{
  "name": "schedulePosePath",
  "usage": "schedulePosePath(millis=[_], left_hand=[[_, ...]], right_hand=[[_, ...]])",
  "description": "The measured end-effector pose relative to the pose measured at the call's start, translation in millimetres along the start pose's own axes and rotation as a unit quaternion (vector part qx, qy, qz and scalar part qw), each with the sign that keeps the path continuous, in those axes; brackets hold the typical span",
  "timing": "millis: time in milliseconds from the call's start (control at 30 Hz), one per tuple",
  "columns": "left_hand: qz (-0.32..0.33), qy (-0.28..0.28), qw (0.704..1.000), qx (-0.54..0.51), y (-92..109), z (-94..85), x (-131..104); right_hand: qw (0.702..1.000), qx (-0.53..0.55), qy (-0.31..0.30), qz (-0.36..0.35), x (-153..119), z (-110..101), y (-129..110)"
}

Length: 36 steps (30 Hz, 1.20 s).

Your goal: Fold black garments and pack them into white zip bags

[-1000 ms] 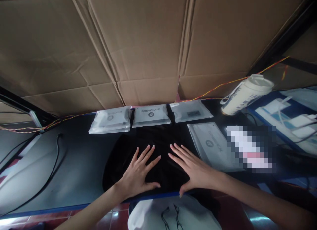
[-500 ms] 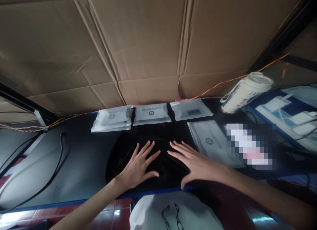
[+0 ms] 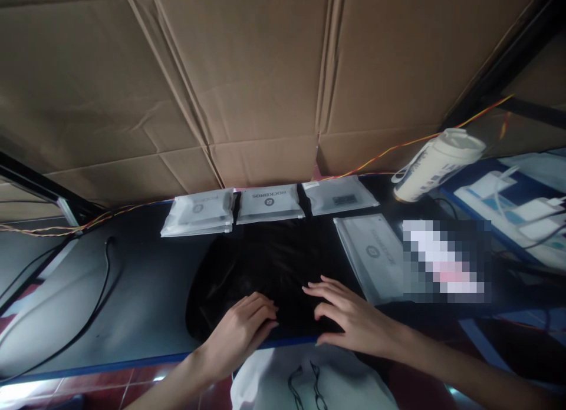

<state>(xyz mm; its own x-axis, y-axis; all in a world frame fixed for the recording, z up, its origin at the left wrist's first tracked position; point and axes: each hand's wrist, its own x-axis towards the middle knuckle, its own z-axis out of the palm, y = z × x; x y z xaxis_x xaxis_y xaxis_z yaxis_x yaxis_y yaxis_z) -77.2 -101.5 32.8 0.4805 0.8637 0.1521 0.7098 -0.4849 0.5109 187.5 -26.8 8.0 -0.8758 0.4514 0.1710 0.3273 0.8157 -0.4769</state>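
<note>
A piece of black cloth (image 3: 256,263) lies spread on the dark tabletop in front of me, its left edge rounded. My left hand (image 3: 243,324) is at its near side by the table's front edge, fingers drawn together against the thumb on the fabric; the fingertips are partly hidden. My right hand (image 3: 345,316) is over the cloth's near right part, fingers bent but apart, with nothing visible between them. Just beyond the right hand is a frosted zip pouch (image 3: 374,257) printed ROCKBROS.
Along the back lie a pouch stack (image 3: 198,212), a printed pouch (image 3: 269,204) and another pouch (image 3: 340,195). A cream tumbler (image 3: 437,165) stands at right, near white chargers (image 3: 539,210). A black cable (image 3: 104,286) curves across the left. Cardboard (image 3: 265,74) walls the back.
Both hands have drawn back toward the table's front edge. The left fingers went from spread flat to gathered together; the right fingers have bent. The pouches stay put.
</note>
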Motion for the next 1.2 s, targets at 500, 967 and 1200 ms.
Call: schedulePosePath(millis=[500,967,1200], left_hand=[[0.066,0.033,0.988,0.134,0.6,12.7,-5.3],[-0.015,0.005,0.994,0.112,0.7,-3.8,9.3],[-0.104,-0.01,0.958,0.269,-31.7,9.1,16.0]], right_hand=[[0.999,-0.008,0.03,0.014,-17.7,-10.9,-6.8],[0.998,-0.05,0.021,0.043,5.1,-24.2,4.0],[0.978,-0.201,0.025,0.053,24.7,6.7,37.1]])
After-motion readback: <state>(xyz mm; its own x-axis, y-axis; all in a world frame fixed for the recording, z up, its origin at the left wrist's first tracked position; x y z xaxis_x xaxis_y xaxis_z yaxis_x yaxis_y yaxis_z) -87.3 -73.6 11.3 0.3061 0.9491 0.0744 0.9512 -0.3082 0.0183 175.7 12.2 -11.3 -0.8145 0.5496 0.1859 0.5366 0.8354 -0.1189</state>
